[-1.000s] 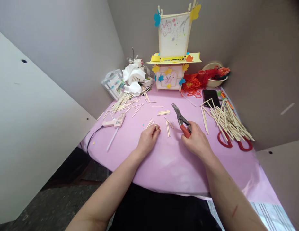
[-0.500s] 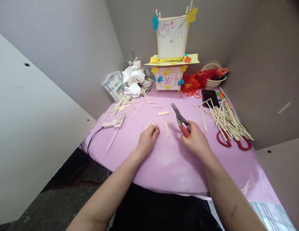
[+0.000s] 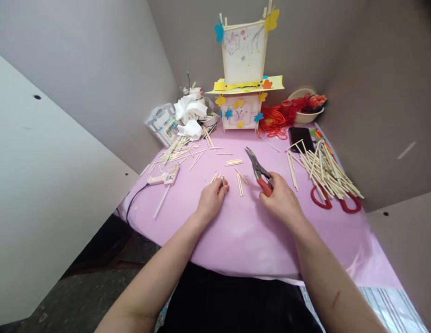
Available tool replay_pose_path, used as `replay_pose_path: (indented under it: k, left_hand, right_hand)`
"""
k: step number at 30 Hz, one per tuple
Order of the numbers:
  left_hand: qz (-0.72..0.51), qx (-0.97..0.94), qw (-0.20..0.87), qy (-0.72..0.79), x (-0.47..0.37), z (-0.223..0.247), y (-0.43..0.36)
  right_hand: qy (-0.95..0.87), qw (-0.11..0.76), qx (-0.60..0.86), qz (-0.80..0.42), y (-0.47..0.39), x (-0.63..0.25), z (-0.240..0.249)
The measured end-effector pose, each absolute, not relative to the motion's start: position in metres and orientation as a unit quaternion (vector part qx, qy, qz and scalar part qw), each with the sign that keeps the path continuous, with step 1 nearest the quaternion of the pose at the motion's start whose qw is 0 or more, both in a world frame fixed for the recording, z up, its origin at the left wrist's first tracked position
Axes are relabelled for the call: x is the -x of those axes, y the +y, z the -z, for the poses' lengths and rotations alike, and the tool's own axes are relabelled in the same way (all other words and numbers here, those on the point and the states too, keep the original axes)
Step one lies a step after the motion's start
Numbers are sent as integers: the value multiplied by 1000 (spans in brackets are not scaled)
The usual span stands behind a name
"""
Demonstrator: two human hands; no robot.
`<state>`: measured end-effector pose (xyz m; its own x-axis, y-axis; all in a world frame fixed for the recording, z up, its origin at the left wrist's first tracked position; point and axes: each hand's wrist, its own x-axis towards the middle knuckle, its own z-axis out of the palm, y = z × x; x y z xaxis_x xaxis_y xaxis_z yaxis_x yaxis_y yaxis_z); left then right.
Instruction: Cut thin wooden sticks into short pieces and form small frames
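My right hand (image 3: 280,196) is wrapped round the red handles of a pair of metal snips (image 3: 257,167), whose dark blades point away and to the left. My left hand (image 3: 212,199) is closed with its fingertips pinching short wooden sticks (image 3: 223,181); how many is hard to make out. Just beyond the left fingers lie a few more short sticks (image 3: 214,176). Between the hands rest some loose stick pieces (image 3: 240,184), and behind them sits a small neat row of sticks (image 3: 234,162).
A pink glue gun (image 3: 165,177) with a cord lies at left. A stick-and-paper lantern-like structure (image 3: 243,55) stands at the back. On the right are a heap of sticks (image 3: 329,169), red-handled scissors (image 3: 350,206), a phone (image 3: 301,138), red cord (image 3: 273,121) and a bowl (image 3: 305,118).
The view has shifted slightly. Both hands stay nearly where they were, with the snips still in the right and the sticks in the left, the pinched sticks now showing more upright.
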<state>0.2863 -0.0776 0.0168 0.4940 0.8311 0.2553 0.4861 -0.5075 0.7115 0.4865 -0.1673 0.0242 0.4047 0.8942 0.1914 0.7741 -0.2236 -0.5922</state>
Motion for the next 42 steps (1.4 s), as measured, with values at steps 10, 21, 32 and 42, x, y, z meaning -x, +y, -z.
replay_pose_path:
  k: [10,21,32,42]
  left_hand:
    - [-317,-804,302,402,-286,-12,-77]
    - [-329,-812,276,395,-286,-10,-80]
    - [-350,-786,191,472,-250,-39,-99]
    - [-285,-765,38,576,-151,-39,-150]
  right_hand:
    - [-534,321,776,-95,-168,-487,-22]
    - [-529,323,779,-97,-166,-486,-22]
    - [-601,329,720,-113,-186,-455,-43]
    - [-750,228,615,-91,-226,-339,-45]
